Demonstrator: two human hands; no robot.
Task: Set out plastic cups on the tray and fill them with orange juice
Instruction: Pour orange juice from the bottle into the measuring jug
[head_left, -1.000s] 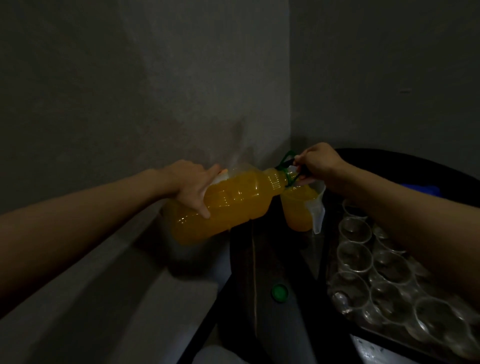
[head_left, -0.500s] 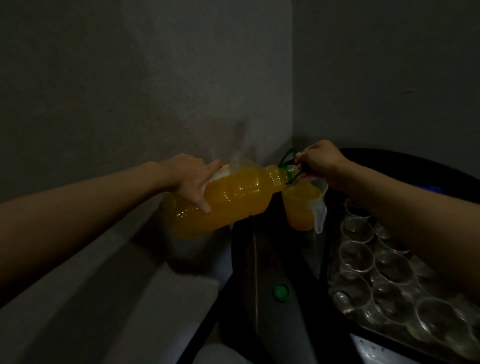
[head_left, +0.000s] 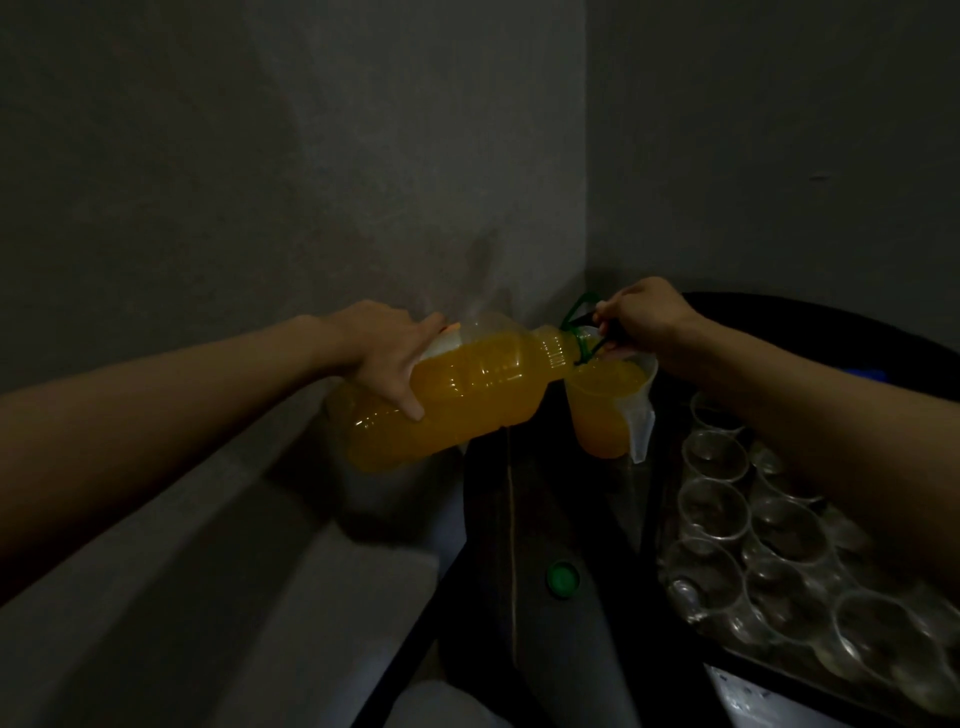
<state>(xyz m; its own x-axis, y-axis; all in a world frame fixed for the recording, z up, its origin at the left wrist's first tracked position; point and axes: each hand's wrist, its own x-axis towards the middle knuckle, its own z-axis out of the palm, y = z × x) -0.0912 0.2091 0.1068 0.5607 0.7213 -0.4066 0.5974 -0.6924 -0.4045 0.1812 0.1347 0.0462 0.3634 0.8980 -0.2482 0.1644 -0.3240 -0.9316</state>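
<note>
Bottle (head_left: 467, 395) tilts, left hand (head_left: 384, 353) gripping its base, right hand (head_left: 644, 322) gripping its neck.

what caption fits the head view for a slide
Left hand and right hand tip a juice bottle into a jug beside empty cups.

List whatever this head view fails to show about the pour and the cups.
- Bottle mouth: head view, hidden by the right hand holding the green carry handle of the juice bottle; any stream into the jug is unseen.
- Plastic cups: far rows covered by the right forearm, so they cannot be counted.
- Tray: cut off by the bottom-right edge, dim.
- Blue object: mostly behind the forearm, unidentifiable.
</note>
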